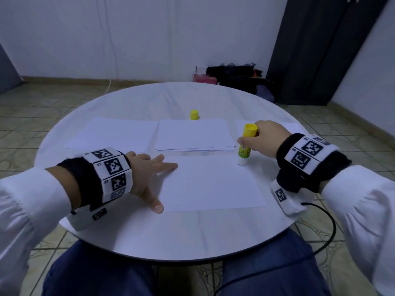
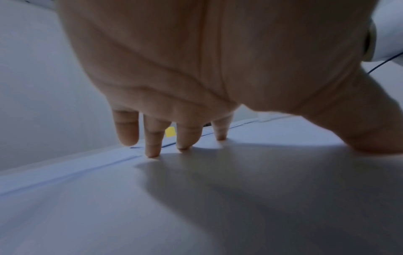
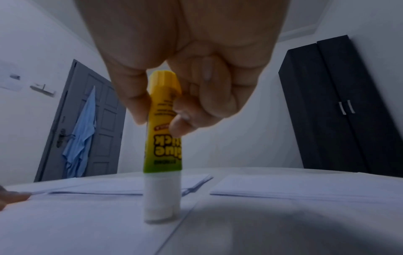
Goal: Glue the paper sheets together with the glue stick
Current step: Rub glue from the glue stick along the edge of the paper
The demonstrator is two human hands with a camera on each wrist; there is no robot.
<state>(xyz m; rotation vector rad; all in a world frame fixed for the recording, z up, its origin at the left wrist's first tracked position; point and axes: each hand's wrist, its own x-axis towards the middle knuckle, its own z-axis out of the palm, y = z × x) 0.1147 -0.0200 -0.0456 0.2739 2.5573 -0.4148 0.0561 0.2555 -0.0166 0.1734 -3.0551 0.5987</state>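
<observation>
The right hand (image 1: 264,138) grips the glue stick (image 1: 245,144) between thumb and curled fingers, holding it upside down and nearly upright. Its exposed white glue end presses on the single paper sheet (image 1: 211,184), directly below the hand at the sheet's far right corner. In the right wrist view the stick's (image 3: 162,146) printed label reads inverted, and the white end meets the sheet close to its edge. The left hand (image 1: 147,174) lies spread with fingers straight, gripping nothing; its fingertips (image 2: 152,153) press on the left edge of the same sheet, the thumb stretched toward the person along that edge. Beyond the left hand's fingers lies a stack of paper (image 1: 113,134). A second stack (image 1: 193,135) lies between the two hands, farther out from the person. A third batch of paper (image 1: 290,127) shows partly behind the right hand. The yellow cap (image 1: 194,114) stands alone past the middle stack, well apart from both hands. All rests on a round white table (image 1: 171,238). A dark cabinet (image 3: 340,107) stands beyond the right hand.
</observation>
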